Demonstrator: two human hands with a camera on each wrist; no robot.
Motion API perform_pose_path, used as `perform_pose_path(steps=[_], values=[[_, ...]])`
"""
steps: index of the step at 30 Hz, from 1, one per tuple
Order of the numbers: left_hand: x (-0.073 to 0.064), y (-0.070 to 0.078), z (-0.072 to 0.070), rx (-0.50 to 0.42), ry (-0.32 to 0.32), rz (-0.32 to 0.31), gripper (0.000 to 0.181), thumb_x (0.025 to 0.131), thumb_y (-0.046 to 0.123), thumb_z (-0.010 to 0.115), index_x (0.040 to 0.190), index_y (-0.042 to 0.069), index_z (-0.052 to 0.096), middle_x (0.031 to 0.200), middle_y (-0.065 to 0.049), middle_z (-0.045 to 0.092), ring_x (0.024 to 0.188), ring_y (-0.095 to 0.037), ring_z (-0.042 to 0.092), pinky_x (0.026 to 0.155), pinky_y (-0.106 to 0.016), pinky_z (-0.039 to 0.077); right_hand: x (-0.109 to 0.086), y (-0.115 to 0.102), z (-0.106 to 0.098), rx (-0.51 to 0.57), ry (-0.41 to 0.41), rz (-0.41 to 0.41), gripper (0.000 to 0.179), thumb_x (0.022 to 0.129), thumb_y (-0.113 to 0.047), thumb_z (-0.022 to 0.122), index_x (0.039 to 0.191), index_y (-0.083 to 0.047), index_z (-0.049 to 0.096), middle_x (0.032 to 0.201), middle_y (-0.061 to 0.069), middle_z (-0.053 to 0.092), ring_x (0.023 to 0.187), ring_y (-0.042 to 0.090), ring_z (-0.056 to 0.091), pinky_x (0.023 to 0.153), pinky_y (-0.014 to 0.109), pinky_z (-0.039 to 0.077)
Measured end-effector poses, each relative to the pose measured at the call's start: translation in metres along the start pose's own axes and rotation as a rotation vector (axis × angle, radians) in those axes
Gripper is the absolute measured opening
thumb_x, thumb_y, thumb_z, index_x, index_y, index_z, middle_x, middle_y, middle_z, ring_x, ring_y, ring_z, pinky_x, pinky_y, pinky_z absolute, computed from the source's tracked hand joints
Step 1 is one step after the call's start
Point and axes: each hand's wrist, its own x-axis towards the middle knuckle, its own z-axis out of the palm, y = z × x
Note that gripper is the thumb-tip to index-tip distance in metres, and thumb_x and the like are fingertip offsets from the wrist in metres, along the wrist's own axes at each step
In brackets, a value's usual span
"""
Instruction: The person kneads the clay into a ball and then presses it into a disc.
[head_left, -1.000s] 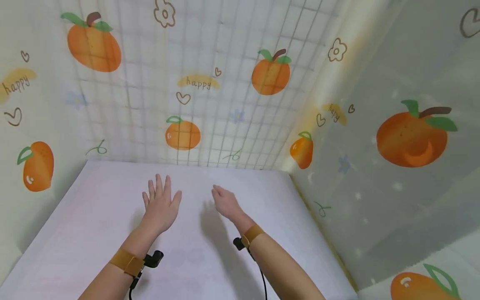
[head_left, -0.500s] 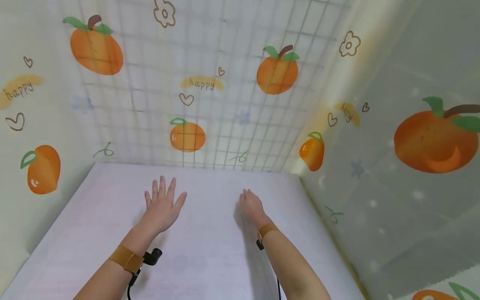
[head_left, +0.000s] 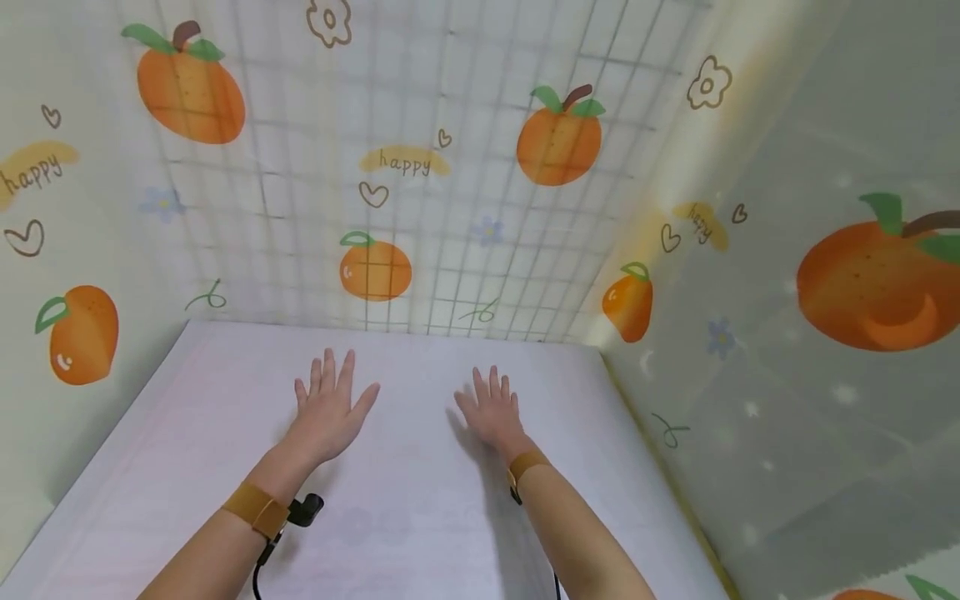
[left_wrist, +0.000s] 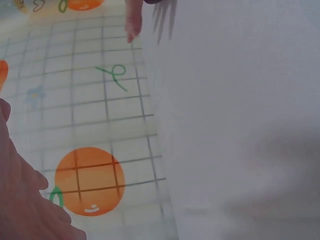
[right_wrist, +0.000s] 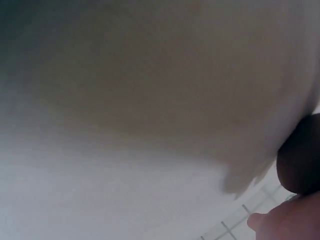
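Above the far half of a white tabletop, my left hand is spread with its fingers straight and holds nothing. To its right, my right hand also has straight, parted fingers and no object in it; its shadow falls on the white surface. A clear gap separates the two hands. In the left wrist view, part of the left hand shows at the lower left. Only a bit of the right hand enters the right wrist view, at the lower right corner, beside a dark rounded shape.
A sheet printed with oranges hangs behind the table over a wire grid. More printed sheeting lines the right side. Brown straps circle both wrists, with a small black camera and cable on the left one.
My right hand has moved right, away from the left hand, and its fingers have gone from bunched together to spread. My left hand stays spread, nearly in place. The head view has shifted slightly.
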Motion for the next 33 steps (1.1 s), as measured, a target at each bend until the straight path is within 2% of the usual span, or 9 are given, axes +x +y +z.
perform_pose_path(steps=[5, 14, 20, 28, 33], values=[[-0.002, -0.002, 0.002, -0.001, 0.004, -0.014, 0.093, 0.109, 0.072, 0.03, 0.174, 0.014, 0.0, 0.179, -0.023, -0.014, 0.165, -0.048, -0.014, 0.125, -0.077, -0.01, -0.003, -0.001, 0.002, -0.004, -0.001, -0.031, 0.087, 0.106, -0.078, 0.026, 0.175, -0.028, 0.009, 0.182, 0.017, -0.003, 0.167, 0.047, 0.0, 0.131, 0.071, 0.009], [-0.002, 0.006, 0.007, -0.043, -0.01, -0.023, 0.093, 0.109, 0.071, 0.032, 0.174, 0.013, -0.002, 0.179, -0.023, -0.015, 0.165, -0.048, -0.015, 0.125, -0.077, -0.01, -0.009, -0.006, 0.006, -0.074, -0.014, -0.081, 0.087, 0.105, -0.08, 0.025, 0.175, -0.029, 0.015, 0.181, 0.02, 0.003, 0.165, 0.052, 0.007, 0.129, 0.073, 0.014], [0.005, 0.01, 0.004, -0.035, 0.0, -0.009, 0.097, 0.107, 0.076, 0.028, 0.174, 0.014, -0.002, 0.179, -0.023, -0.014, 0.166, -0.047, -0.015, 0.126, -0.077, -0.01, -0.011, -0.007, 0.004, -0.08, -0.024, -0.068, 0.083, 0.107, -0.076, 0.026, 0.174, -0.028, 0.016, 0.181, 0.022, 0.004, 0.165, 0.053, 0.008, 0.129, 0.072, 0.015], [0.001, 0.007, 0.003, -0.017, 0.004, 0.001, 0.095, 0.108, 0.074, 0.029, 0.174, 0.013, -0.001, 0.179, -0.023, -0.017, 0.165, -0.048, -0.017, 0.124, -0.078, -0.01, -0.01, -0.008, 0.004, -0.085, -0.027, -0.033, 0.08, 0.108, -0.073, 0.027, 0.174, -0.028, 0.017, 0.181, 0.021, 0.006, 0.165, 0.052, 0.013, 0.13, 0.07, 0.016], [-0.001, 0.007, -0.002, 0.0, 0.02, -0.002, 0.093, 0.109, 0.07, 0.031, 0.174, 0.011, 0.001, 0.179, -0.026, -0.013, 0.165, -0.049, -0.016, 0.123, -0.079, -0.01, -0.008, -0.007, 0.007, -0.069, -0.071, -0.018, 0.083, 0.107, -0.076, 0.024, 0.174, -0.028, 0.018, 0.181, 0.019, 0.006, 0.164, 0.052, 0.015, 0.13, 0.07, 0.014]])
